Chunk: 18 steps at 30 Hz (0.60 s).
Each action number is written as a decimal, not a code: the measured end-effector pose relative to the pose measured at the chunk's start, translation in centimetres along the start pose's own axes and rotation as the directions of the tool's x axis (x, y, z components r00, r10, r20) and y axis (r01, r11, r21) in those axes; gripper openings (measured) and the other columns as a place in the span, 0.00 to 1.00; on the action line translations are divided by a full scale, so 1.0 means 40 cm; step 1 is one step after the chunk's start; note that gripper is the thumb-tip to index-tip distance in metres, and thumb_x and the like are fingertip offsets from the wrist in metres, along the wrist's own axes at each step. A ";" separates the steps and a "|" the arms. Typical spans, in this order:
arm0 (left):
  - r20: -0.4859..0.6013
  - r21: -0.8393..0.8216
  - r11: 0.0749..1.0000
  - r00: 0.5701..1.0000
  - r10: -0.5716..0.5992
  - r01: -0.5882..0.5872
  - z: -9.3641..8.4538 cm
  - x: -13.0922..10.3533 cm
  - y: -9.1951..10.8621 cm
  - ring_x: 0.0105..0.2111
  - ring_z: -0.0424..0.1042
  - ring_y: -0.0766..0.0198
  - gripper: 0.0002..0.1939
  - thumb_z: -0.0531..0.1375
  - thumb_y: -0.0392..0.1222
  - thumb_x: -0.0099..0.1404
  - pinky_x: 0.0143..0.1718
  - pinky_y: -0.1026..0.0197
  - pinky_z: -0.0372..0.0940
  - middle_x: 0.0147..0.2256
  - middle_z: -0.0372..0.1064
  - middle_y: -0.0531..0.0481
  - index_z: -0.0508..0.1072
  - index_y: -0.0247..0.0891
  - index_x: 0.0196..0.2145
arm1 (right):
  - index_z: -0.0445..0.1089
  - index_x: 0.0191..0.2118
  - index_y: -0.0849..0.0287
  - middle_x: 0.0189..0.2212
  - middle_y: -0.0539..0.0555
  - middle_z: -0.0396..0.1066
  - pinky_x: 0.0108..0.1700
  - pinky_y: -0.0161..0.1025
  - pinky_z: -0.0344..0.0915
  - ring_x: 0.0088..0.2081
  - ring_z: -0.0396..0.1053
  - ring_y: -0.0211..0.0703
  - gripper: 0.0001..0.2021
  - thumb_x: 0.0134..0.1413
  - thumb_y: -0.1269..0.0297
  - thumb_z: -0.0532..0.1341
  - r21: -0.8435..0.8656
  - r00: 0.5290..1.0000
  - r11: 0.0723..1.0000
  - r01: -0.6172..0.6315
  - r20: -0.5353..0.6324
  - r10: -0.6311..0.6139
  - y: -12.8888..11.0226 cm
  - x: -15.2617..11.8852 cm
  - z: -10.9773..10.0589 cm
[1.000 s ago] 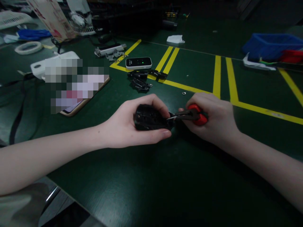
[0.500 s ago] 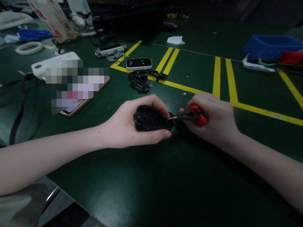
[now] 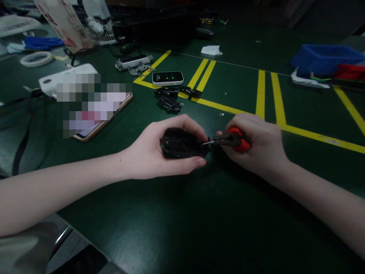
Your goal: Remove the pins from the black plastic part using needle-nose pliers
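Observation:
My left hand [image 3: 154, 152] is wrapped round a black plastic housing [image 3: 182, 144], rounded at its left end and open on top. In my right hand [image 3: 256, 146] are pliers [image 3: 225, 140] with red handles and dark jaws. The jaws reach the housing's right end, close to a thin, shiny metal piece [image 3: 205, 142]; I cannot tell whether they grip it. Beyond my hands lie loose black plastic parts [image 3: 169, 102] and a small metal ring [image 3: 221, 114]. The fingertips of my left hand press on the housing beside the jaws.
A white-edged device [image 3: 167, 78] with green lights lies behind the black parts. To the left are a phone [image 3: 105, 121] and a white case [image 3: 71, 78]. A blue bin [image 3: 325, 59] stands at the far right. Yellow tape [image 3: 228, 107] marks the green table [image 3: 182, 220].
Almost nothing differs. The left fingertips have shifted slightly toward the plier jaws, and the black housing appears tilted a little. Both hands keep their hold.

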<state>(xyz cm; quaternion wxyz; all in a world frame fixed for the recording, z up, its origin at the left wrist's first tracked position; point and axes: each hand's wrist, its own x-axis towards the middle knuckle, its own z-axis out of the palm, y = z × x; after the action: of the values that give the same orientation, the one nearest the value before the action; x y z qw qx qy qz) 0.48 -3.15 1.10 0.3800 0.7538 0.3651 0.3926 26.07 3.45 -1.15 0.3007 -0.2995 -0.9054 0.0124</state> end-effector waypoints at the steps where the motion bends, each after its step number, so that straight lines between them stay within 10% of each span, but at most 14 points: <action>1: 0.003 0.004 1.000 1.000 0.005 -0.005 0.000 0.000 0.000 0.43 0.79 0.59 0.16 0.72 0.45 0.62 0.44 0.60 0.76 0.45 0.79 0.48 0.78 0.38 0.45 | 0.62 0.32 0.53 0.27 0.50 0.68 0.28 0.41 0.58 0.27 0.64 0.41 0.08 0.58 0.66 0.63 -0.002 1.000 1.000 -0.005 0.001 0.005 -0.001 0.001 0.000; 18: 0.027 0.051 0.998 0.999 -0.037 0.035 0.003 -0.001 -0.010 0.48 0.82 0.55 0.24 0.74 0.49 0.62 0.52 0.55 0.77 0.50 0.81 0.47 0.79 0.38 0.53 | 0.60 0.31 0.52 0.29 0.54 0.71 0.31 0.44 0.57 0.32 0.67 0.47 0.08 0.60 0.65 0.61 -0.163 0.999 0.986 0.043 0.002 -0.043 0.008 -0.004 -0.002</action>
<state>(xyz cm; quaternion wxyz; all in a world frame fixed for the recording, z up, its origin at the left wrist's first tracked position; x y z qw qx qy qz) 0.46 -3.03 0.72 0.3729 0.7617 0.3831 0.3660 26.39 3.60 -1.23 0.2760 -0.3035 -0.9094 -0.0685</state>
